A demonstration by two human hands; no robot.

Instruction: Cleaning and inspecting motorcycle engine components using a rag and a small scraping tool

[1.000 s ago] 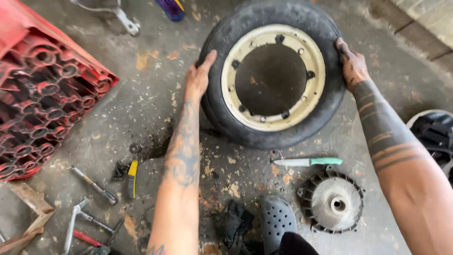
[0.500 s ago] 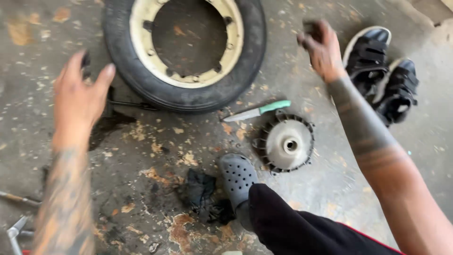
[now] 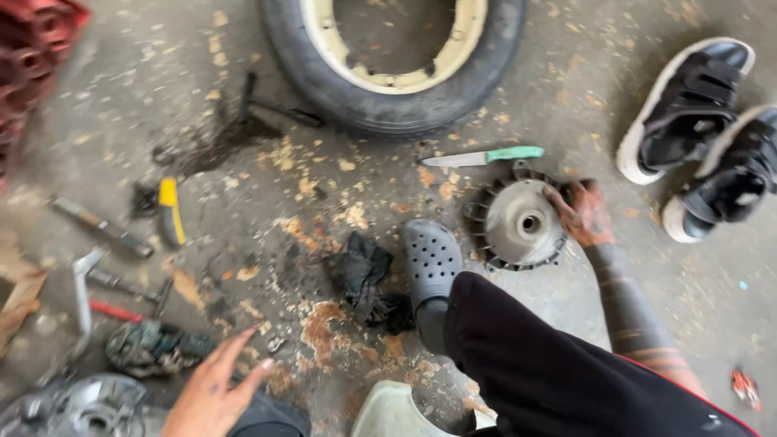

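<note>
The right hand grips the rim of a finned metal hub lying on the concrete floor, just beside a grey clog and below a green-handled knife. The left hand hovers with fingers spread, seemingly holding nothing, near a greasy dark part.

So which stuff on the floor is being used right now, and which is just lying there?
In use:
- right hand, grip on the rim of the finned metal hub
- left hand, open, holding nothing

Lying about:
- tyre with cream rim
- green-handled knife
- black rag
- yellow-handled tool
- black sandals
</note>
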